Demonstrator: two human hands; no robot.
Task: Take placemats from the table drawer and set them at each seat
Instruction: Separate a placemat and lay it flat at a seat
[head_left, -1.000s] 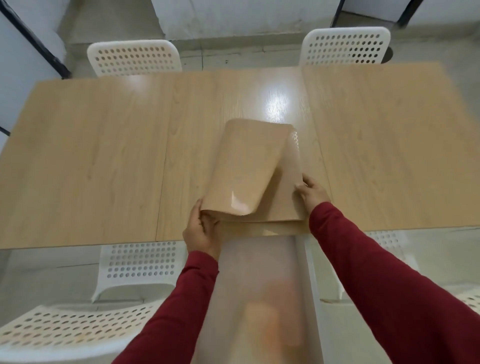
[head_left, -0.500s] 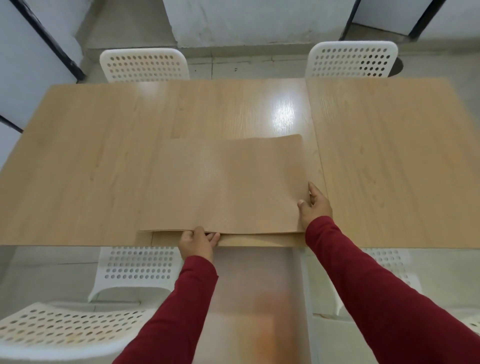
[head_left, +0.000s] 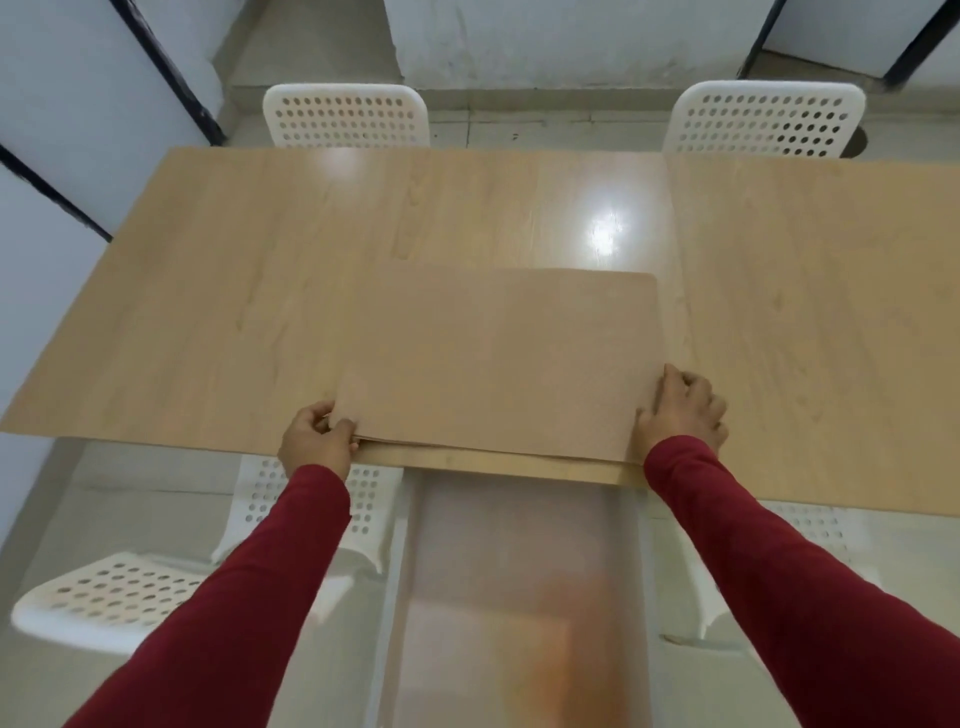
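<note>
Tan placemats (head_left: 498, 358) lie flat on the table (head_left: 208, 291), both hands' fingers (head_left: 340, 427) pinching their near corners.

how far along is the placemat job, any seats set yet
Early. Done: the drawer is pulled open and the placemats are out, lying as a flat stack at the table's near edge. In hand: the left hand and right hand each have a grip on a near corner of the stack. Left: no mat lies in front of any chair, so every seat remains.
</note>
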